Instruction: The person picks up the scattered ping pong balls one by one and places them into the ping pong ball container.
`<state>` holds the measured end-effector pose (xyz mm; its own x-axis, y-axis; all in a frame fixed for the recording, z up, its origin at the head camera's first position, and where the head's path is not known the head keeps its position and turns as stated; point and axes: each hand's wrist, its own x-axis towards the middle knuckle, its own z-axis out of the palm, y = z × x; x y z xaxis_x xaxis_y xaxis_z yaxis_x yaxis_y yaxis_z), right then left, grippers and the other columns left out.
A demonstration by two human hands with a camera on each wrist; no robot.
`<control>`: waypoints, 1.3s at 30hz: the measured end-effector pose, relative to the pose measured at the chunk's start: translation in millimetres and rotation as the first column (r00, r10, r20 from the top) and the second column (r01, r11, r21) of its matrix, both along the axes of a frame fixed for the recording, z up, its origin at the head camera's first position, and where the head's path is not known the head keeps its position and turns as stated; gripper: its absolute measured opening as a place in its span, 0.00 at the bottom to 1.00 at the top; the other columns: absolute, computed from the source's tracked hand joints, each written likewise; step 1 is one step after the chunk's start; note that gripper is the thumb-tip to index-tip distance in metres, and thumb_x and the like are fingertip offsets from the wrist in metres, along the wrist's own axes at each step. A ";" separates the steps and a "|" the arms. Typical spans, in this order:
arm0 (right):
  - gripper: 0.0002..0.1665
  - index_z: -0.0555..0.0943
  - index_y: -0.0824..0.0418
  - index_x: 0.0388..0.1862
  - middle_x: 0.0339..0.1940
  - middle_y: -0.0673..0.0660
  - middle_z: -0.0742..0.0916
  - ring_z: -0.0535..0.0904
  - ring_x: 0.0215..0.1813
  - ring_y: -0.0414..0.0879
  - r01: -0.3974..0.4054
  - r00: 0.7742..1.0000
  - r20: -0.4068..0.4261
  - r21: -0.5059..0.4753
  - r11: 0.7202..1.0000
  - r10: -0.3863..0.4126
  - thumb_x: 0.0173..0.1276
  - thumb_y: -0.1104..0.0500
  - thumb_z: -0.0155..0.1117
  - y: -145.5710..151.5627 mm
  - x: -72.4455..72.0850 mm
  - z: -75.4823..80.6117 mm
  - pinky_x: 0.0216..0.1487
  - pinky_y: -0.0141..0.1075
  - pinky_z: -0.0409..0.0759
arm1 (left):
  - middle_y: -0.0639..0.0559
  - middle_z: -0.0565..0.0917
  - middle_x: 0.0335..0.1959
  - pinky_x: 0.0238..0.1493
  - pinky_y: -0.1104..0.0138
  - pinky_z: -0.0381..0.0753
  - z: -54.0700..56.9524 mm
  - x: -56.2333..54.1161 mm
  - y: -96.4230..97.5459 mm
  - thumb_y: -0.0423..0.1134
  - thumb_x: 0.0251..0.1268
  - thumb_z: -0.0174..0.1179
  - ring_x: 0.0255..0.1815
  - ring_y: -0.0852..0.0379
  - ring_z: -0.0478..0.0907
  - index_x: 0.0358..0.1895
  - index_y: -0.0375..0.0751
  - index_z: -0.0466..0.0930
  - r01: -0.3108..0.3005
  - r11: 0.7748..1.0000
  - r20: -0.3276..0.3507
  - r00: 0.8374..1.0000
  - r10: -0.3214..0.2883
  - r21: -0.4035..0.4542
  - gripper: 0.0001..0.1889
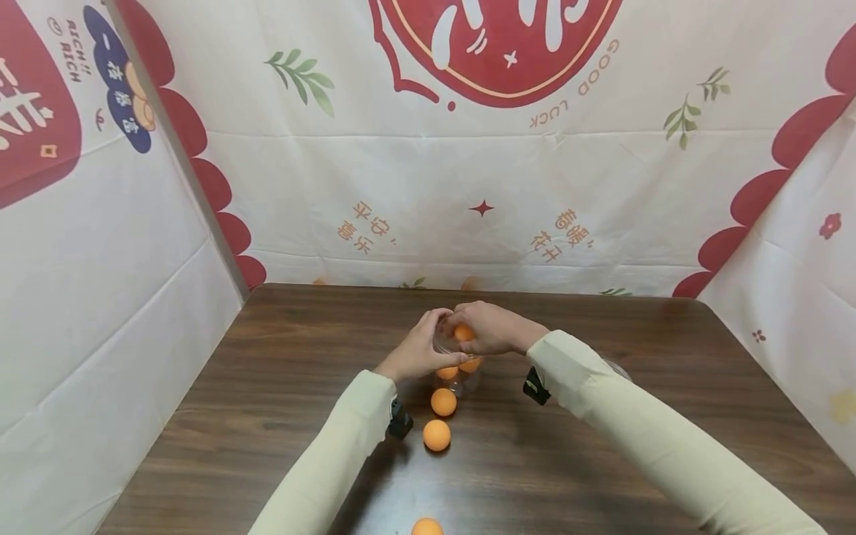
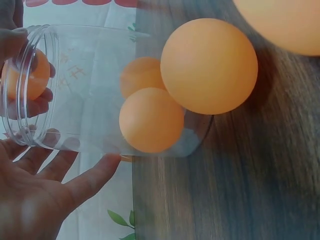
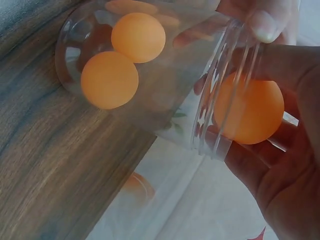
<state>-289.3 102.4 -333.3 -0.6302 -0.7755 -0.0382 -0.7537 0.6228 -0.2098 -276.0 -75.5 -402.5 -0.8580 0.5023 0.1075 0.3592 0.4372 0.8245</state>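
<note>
Left wrist view: a clear, see-through jar with a ridged neck stands on the wood-grained table, left hand curled round it. The right hand holds a smooth orange ball at its mouth; more balls lie inside. From the head, hands hide the rim; a loose ball is cut off.

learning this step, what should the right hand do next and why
Probably let go of the orange ball, letting it drop into the clear jar: the right hand holds it at the opening, while the left hand grips the jar.
</note>
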 end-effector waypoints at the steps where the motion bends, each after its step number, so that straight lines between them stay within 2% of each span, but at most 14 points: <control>1: 0.15 0.83 0.59 0.47 0.43 0.55 0.83 0.78 0.42 0.45 -0.002 1.000 -0.002 -0.001 1.000 0.002 0.59 0.64 0.67 0.2 -0.1 -0.2 0.45 0.38 0.78 | 0.45 0.63 0.65 0.49 0.63 0.76 0.3 -0.1 0.2 0.48 0.58 0.66 0.51 0.54 0.72 0.69 0.44 0.56 0.000 1.000 0.002 1.000 0.000 0.001 0.39; 8: 0.14 0.84 0.59 0.45 0.43 0.54 0.83 0.77 0.41 0.44 -0.003 1.000 -0.002 -0.016 1.000 0.003 0.58 0.64 0.67 1.9 0.0 -1.9 0.44 0.37 0.77 | 0.45 0.64 0.65 0.54 0.61 0.74 0.8 -0.1 1.2 0.47 0.57 0.66 0.55 0.53 0.70 0.69 0.43 0.56 -0.006 1.000 -0.001 1.000 0.006 -0.011 0.39; 16: 0.15 0.84 0.58 0.46 0.43 0.54 0.83 0.76 0.39 0.42 -0.005 1.000 0.015 -0.023 1.000 0.006 0.58 0.63 0.69 2.6 0.3 -3.0 0.43 0.36 0.77 | 0.45 0.63 0.63 0.47 0.66 0.77 -1.2 1.4 1.0 0.47 0.58 0.66 0.50 0.53 0.72 0.70 0.44 0.55 0.007 1.000 0.021 1.000 -0.006 -0.012 0.40; 25: 0.15 0.84 0.57 0.45 0.39 0.53 0.83 0.73 0.33 0.41 0.008 0.999 -0.054 0.008 1.000 -0.007 0.57 0.59 0.69 1.3 -1.8 -3.0 0.36 0.34 0.75 | 0.45 0.62 0.67 0.52 0.63 0.76 -0.4 0.3 1.1 0.46 0.58 0.66 0.55 0.53 0.70 0.70 0.44 0.54 -0.007 1.000 0.007 1.000 0.007 -0.020 0.40; 32: 0.16 0.84 0.56 0.47 0.39 0.53 0.82 0.72 0.33 0.42 0.048 0.997 -0.054 0.016 0.999 -0.048 0.58 0.57 0.68 0.5 -3.1 -4.5 0.35 0.35 0.74 | 0.45 0.62 0.66 0.53 0.63 0.76 -0.2 -0.2 1.2 0.46 0.57 0.66 0.56 0.53 0.70 0.70 0.44 0.55 -0.011 1.000 0.008 1.000 0.011 -0.015 0.40; 39: 0.23 0.80 0.58 0.54 0.41 0.54 0.82 0.71 0.32 0.42 0.097 0.995 -0.005 0.000 0.995 -0.097 0.58 0.57 0.69 0.8 -2.1 -3.5 0.33 0.34 0.72 | 0.45 0.60 0.68 0.50 0.65 0.77 -0.8 -1.2 0.9 0.45 0.59 0.66 0.51 0.55 0.74 0.72 0.44 0.52 0.000 1.000 0.031 1.000 0.001 -0.019 0.42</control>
